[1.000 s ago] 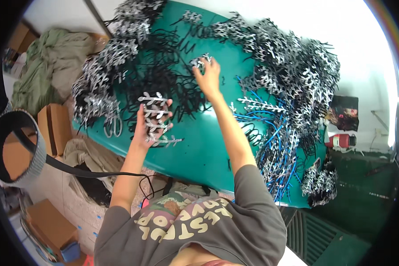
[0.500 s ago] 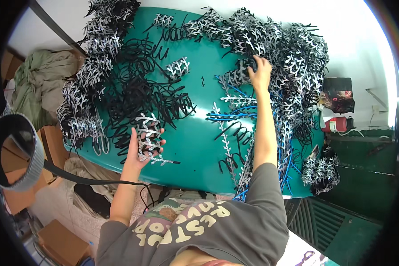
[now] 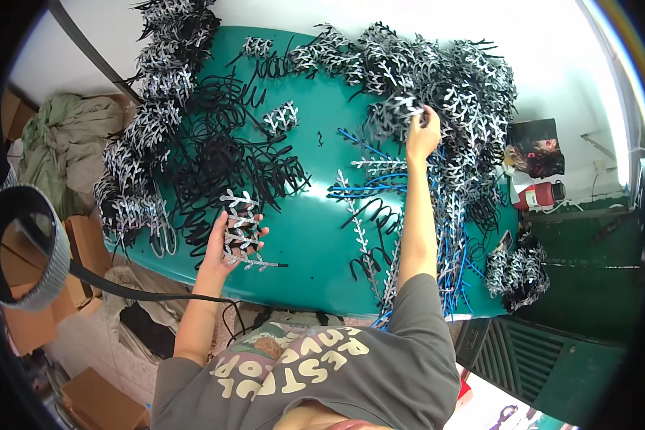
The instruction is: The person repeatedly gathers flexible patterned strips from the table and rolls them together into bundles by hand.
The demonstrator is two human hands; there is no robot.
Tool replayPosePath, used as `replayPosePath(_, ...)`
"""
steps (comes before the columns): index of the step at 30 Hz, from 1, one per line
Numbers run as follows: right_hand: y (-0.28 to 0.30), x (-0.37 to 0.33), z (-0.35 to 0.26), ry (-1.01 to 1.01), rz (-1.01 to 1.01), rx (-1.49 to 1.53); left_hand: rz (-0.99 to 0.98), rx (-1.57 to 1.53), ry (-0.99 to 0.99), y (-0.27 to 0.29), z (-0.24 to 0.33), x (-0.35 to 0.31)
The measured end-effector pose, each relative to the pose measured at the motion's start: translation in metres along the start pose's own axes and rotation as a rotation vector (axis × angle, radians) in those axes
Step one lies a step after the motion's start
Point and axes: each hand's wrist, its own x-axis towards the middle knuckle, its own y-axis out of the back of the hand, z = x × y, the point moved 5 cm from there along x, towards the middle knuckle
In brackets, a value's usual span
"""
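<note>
My left hand (image 3: 221,247) is closed around a coil of black trim with silver leaves (image 3: 242,228), its loose end sticking out to the right. At the far right part of the table, my right hand (image 3: 424,136) has its thumb and fingers closed at the edge of another silver-leaf trim coil (image 3: 395,115), which is smeared by motion. This coil is beside a large heap of the same leaf trim (image 3: 469,107). Below my right forearm's left side, loose silver-leaf strips (image 3: 360,233) and blue cords (image 3: 369,190) lie on the green table (image 3: 312,251).
Tangled black cord (image 3: 222,147) covers the table's left part, with stacked leaf-trim coils (image 3: 154,115) along its left edge. A single coil (image 3: 281,117) lies near the middle. A grey ring on a dark strap (image 3: 27,247) stands at left, near cardboard boxes (image 3: 93,247).
My right hand has drawn back slightly toward me, and the coil at its fingers has moved. The left hand keeps its coil in about the same place. The whole view has shifted a little.
</note>
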Motion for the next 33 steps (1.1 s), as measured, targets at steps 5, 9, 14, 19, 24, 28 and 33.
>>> replayPosePath(5, 0.018, -0.009, 0.0, -0.12, -0.154, -0.422, -0.041, 0.0, -0.001, -0.004, 0.0, -0.001)
replayPosePath(9, 0.046, -0.016, -0.009, -0.051, -0.014, -0.414, -0.061, 0.024, 0.024, -0.004, -0.001, -0.004)
replayPosePath(14, 0.063, -0.028, -0.003, -0.36, -0.223, -0.069, -0.085, 0.111, 0.025, -0.01, -0.005, -0.004)
replayPosePath(19, 0.078, -0.105, -0.063, -0.682, -0.566, 0.642, -0.226, 0.103, 0.065, -0.026, -0.008, 0.003)
replayPosePath(24, 0.11, -0.172, -0.155, -0.55, -0.657, 0.674, -0.387, 0.272, 0.023, -0.061, -0.014, 0.001)
replayPosePath(28, 0.123, -0.211, -0.191, -0.174, -0.604, 0.408, -0.293, 0.306, 0.007, -0.064, -0.019, -0.007)
replayPosePath(33, 0.139, -0.237, -0.218, -0.456, -0.717, 0.7, -0.317, 0.269, 0.051, -0.059, -0.019, -0.029)
